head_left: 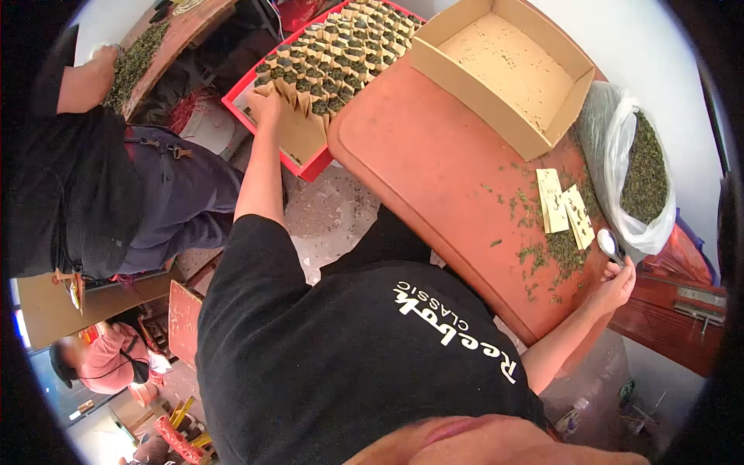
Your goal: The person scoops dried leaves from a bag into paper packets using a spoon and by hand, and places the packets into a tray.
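Observation:
My left hand (264, 106) is at the near left edge of a red box (316, 164), its fingers closed on the top of a small paper packet at the end of the rows. Many upright paper packets (341, 54) filled with dark dried leaves stand in that box. At the right, my right hand (618, 283) grips the handle of a metal spoon (607, 242). Beside the spoon, two flat paper packets (552, 201) lie on scattered leaves. A clear plastic bag (618, 182) of dried leaves (647, 167) stands open just beyond.
An open cardboard box (496, 77) with leaf crumbs sits on the reddish table (434, 170). A co-worker (77, 178) stands at the left by another table with leaves (143, 58). Another person (112, 356) is at the lower left, near a red stool (184, 322).

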`<state>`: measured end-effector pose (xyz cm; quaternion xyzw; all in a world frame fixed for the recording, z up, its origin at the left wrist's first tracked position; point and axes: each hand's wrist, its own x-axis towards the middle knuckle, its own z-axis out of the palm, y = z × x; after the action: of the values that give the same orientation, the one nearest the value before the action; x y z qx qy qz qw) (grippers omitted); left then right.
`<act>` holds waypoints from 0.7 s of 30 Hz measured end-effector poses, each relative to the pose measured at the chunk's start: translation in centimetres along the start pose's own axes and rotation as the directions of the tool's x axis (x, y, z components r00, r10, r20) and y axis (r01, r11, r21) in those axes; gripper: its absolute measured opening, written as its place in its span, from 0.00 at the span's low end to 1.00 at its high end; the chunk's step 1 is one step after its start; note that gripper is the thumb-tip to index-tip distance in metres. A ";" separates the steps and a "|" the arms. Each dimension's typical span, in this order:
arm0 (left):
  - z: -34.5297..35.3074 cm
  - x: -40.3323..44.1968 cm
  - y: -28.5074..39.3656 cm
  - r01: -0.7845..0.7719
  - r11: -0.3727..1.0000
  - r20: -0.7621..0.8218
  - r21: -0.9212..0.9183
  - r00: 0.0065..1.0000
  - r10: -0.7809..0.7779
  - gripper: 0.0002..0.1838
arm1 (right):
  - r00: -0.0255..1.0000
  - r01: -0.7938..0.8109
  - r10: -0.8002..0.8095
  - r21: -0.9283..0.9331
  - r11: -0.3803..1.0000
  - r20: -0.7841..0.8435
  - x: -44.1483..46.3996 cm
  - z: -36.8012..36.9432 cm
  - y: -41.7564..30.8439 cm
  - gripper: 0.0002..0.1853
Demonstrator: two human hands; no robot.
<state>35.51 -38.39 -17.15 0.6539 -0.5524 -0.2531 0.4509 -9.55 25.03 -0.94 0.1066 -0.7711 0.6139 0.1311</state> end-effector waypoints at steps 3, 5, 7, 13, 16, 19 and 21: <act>1.7 1.2 -1.5 0.001 0.990 0.009 0.138 1.000 -0.002 0.20 | 1.000 -0.030 0.030 -0.057 0.998 -0.010 -0.3 0.7 -0.7 0.17; 1.8 1.1 -1.0 0.008 0.984 0.059 0.177 0.998 -0.019 0.20 | 0.999 -0.034 0.034 -0.061 0.998 -0.010 -0.3 1.1 -0.8 0.16; 1.7 1.2 -0.6 -0.012 0.985 0.138 0.174 0.990 -0.012 0.19 | 0.999 -0.037 0.037 -0.061 0.997 -0.006 -0.4 1.4 -0.8 0.16; 2.4 2.0 -1.1 -0.076 0.982 0.127 0.173 0.990 0.054 0.21 | 0.999 -0.006 0.007 -0.032 0.999 0.036 0.0 0.9 0.1 0.17; 2.8 2.2 -2.1 -0.039 0.988 0.096 0.147 0.995 0.025 0.26 | 0.999 0.011 -0.010 -0.032 0.999 0.034 0.2 0.9 0.2 0.17; 2.8 2.5 -2.4 -0.031 0.990 0.055 0.135 0.998 0.024 0.31 | 1.000 -0.006 0.007 -0.055 0.998 0.014 0.0 0.9 -0.4 0.17; 2.6 2.0 -1.8 -0.030 0.989 0.031 0.143 0.999 0.026 0.34 | 1.000 -0.012 0.012 -0.055 0.998 0.012 -0.1 0.8 -0.6 0.16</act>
<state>34.75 -41.16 -19.61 0.6730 -0.5848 -0.2161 0.3980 -9.34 24.14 -0.55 0.1020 -0.7891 0.5926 0.1257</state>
